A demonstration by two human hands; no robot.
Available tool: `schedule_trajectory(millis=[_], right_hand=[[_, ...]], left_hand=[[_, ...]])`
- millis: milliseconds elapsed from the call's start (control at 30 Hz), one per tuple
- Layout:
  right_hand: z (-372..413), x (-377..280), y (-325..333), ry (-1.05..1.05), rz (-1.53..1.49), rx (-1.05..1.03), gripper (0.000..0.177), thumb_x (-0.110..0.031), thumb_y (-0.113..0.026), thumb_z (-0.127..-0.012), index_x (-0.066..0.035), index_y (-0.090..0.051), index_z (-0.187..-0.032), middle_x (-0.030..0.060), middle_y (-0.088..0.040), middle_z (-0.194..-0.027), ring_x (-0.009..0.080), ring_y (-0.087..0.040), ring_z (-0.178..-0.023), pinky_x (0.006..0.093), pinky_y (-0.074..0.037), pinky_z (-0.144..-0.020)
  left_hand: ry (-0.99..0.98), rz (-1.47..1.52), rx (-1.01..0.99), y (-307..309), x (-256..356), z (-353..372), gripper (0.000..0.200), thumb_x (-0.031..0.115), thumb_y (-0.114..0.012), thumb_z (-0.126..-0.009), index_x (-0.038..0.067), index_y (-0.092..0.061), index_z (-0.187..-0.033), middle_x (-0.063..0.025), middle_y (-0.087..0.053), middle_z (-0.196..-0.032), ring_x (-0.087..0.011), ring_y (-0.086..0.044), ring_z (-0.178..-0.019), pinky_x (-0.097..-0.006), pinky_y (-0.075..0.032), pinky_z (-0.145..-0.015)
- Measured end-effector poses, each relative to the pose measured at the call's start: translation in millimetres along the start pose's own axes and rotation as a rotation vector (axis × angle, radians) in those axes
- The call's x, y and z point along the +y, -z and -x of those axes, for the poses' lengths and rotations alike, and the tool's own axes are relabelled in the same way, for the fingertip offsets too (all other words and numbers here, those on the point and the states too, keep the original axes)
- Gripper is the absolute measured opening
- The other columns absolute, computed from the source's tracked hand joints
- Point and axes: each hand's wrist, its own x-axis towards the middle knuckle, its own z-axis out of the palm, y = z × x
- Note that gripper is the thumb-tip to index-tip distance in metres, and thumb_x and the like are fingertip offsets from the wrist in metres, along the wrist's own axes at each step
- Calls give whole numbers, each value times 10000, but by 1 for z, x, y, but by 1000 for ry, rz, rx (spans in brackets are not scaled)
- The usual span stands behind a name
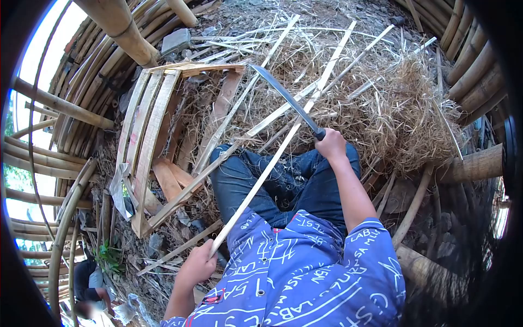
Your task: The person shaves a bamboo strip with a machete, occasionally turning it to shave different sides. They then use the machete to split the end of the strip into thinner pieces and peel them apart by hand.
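Observation:
My left hand [200, 262], low by my hip, is closed round the near end of a long pale bamboo strip [260, 179]. The strip slants up and away across my lap toward the far right. In my right hand [331, 145], above my knee, is the dark handle of a machete [283, 94]. Its long, slightly curved blade points to the far left and crosses the strip in this view. Under the strip, more split bamboo pieces [280, 115] lie in front of my legs.
A slatted wooden crate [146, 122] lies at the left. Curly bamboo shavings [376, 120] are heaped ahead and to the right. Bamboo poles [62, 103] are stacked on the left, with more poles [474, 82] on the right. Another person [90, 280] is at the lower left.

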Motion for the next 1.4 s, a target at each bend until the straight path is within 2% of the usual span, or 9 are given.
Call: schedule_trajectory(millis=[67, 167, 300, 467, 733, 933, 1033, 1167, 1400], right_hand=[[5, -10, 2, 14, -26, 41, 184, -197, -621, -738, -53, -682, -835, 231, -675, -830, 404, -659, -819, 479, -530, -770], [18, -15, 3, 90, -40, 14, 179, -221, -631, -734, -61, -662, -809, 213, -676, -798, 406, -658, -796, 494, -529, -758], [5, -1, 2, 179, 131, 79, 182, -224, -635, -718, -60, -667, -792, 205, -680, -795, 400, -662, -802, 483, -535, -745], [-27, 10, -1, -110, 44, 68, 207, -163, -608, -704, -52, -692, -857, 225, -680, -832, 411, -659, -836, 489, -530, -782], [8, -15, 7, 297, 169, 0, 163, -236, -660, -689, -102, -636, -780, 176, -676, -763, 373, -672, -763, 474, -534, -725], [-27, 10, -4, -98, -3, 60, 217, -211, -648, -690, -69, -680, -850, 216, -684, -855, 382, -666, -871, 476, -529, -806], [0, -11, 13, 3, -47, 30, 212, -206, -641, -695, -50, -670, -835, 223, -681, -848, 396, -663, -860, 487, -525, -814], [29, -26, 16, 262, 222, -156, 209, -219, -660, -679, -68, -672, -824, 206, -681, -808, 382, -675, -787, 463, -543, -747], [-13, 4, 26, -17, 201, -38, 232, -197, -635, -716, -54, -690, -890, 222, -685, -882, 389, -668, -850, 473, -531, -800]], left_hand=[[-11, 168, -26, 6, 2, -6, 90, 68, -539, -842, -5, -504, -881, -177, -557, -691, -248, -494, -620, -390, -427, -599], [-58, 225, -46, 12, 7, -1, 84, 59, -530, -841, -11, -499, -877, -137, -504, -666, -210, -442, -622, -358, -412, -590], [-96, 221, -65, 3, -17, -4, 102, 51, -527, -838, -12, -506, -915, -140, -503, -679, -202, -446, -630, -363, -418, -599], [40, 232, -140, 1, -2, -3, 112, 37, -544, -825, -10, -509, -920, -131, -508, -681, -193, -459, -631, -342, -437, -617], [-39, 296, -135, 6, -21, -3, 98, 25, -542, -830, -2, -534, -923, -65, -522, -713, -143, -481, -689, -322, -439, -632], [-60, 300, -222, -7, -24, -10, 135, 24, -555, -814, 0, -539, -947, -91, -553, -753, -171, -499, -726, -319, -449, -688], [-111, 373, -164, -11, -32, -12, 128, 29, -553, -810, 4, -533, -933, -96, -558, -747, -165, -501, -718, -318, -449, -671], [54, -54, 42, 10, -1, -1, 177, 63, -525, -767, -18, -507, -924, -300, -587, -724, -480, -594, -706, -515, -471, -656], [-82, -232, 202, 8, 8, 15, 201, 63, -547, -733, -10, -469, -904, -285, -587, -690, -481, -594, -695, -553, -475, -661]])
